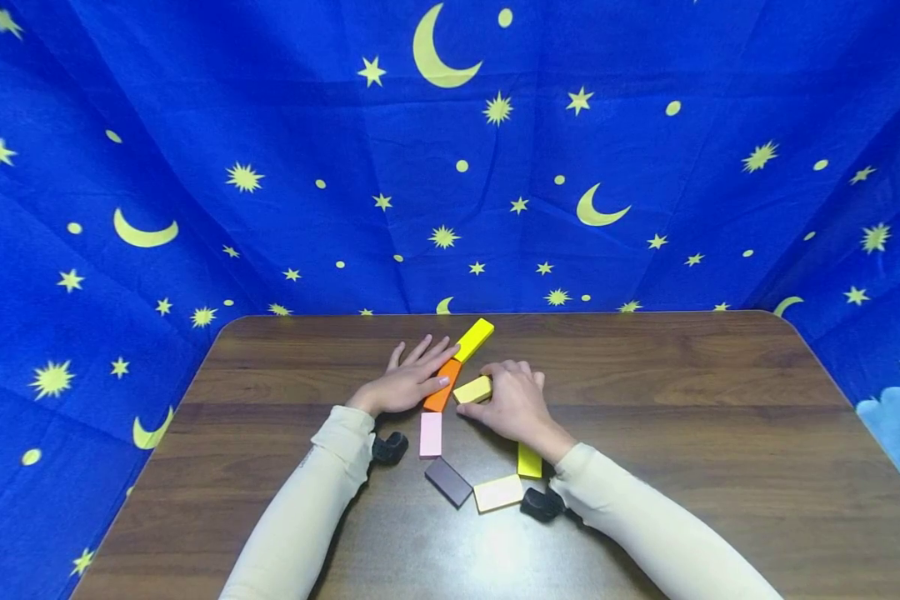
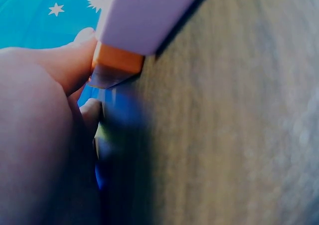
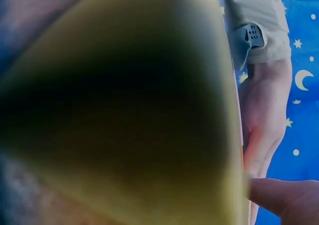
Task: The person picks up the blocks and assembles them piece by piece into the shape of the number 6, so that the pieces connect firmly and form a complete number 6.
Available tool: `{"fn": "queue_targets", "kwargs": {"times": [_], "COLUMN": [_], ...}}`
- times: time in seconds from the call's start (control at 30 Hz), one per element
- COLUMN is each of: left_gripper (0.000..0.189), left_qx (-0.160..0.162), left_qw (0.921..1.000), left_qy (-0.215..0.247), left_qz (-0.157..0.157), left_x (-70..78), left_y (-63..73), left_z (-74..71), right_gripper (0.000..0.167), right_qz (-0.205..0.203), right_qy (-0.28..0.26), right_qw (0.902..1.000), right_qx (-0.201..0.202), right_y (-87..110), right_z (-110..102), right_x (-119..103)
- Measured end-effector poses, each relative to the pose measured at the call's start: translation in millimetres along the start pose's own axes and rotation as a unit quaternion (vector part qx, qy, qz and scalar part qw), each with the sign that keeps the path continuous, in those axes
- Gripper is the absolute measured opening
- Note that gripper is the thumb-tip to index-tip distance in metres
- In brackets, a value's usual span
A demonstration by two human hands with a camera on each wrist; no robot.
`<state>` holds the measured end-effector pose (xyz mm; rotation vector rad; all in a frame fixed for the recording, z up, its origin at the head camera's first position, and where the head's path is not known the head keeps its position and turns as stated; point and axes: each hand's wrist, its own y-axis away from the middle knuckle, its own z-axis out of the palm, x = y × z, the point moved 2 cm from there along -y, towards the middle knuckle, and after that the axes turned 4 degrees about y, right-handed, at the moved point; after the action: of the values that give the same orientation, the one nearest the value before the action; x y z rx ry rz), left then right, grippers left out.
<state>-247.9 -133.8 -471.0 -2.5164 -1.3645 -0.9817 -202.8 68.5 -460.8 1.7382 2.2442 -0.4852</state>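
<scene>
My left hand point(image 1: 405, 385) lies with spread, straight fingers over an orange block point(image 1: 437, 402), its fingertips by the near end of a bright yellow block point(image 1: 476, 337). In the left wrist view the thumb touches the side of the orange block point(image 2: 118, 61), beyond a pink block point(image 2: 144, 15). My right hand point(image 1: 519, 403) pinches a pale yellow block point(image 1: 472, 390) between thumb and fingers, just right of the orange one. A large blurred yellow surface point(image 3: 209, 135) fills much of the right wrist view, with a thumb point(image 3: 286, 195) beside it.
A curved line of blocks continues toward the front: pink point(image 1: 431, 435), dark grey-purple point(image 1: 448, 482), cream point(image 1: 498, 493) and another yellow block point(image 1: 528, 460) partly under the right wrist. The brown wooden table point(image 1: 690, 400) meets a blue star-patterned cloth point(image 1: 330, 217). Black wrist cameras hang near the table.
</scene>
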Motion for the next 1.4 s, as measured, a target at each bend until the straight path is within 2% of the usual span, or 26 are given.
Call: {"fn": "queue_targets", "kwargs": {"times": [0.37,0.83,1.4], "left_gripper": [0.061,0.061,0.06], "left_qx": [-0.005,-0.002,-0.01], "left_qw": [0.9999,1.0,0.9999], "left_qy": [0.002,0.005,0.005], "left_qz": [-0.009,0.0,-0.001], "left_x": [-0.7,-2.2,-1.9], "left_y": [0.0,0.4,-0.4], "left_z": [1.2,1.8,-0.8], "right_gripper": [0.072,0.049,0.042], "right_qz": [-0.003,-0.009,-0.007], "right_qy": [0.009,-0.056,-0.073], "right_qw": [1.0,0.9983,0.9972], "right_qx": [-0.001,-0.01,-0.014], "right_y": [-0.2,0.3,1.7], "right_z": [1,-6,-4], "right_x": [-2,11,18]}}
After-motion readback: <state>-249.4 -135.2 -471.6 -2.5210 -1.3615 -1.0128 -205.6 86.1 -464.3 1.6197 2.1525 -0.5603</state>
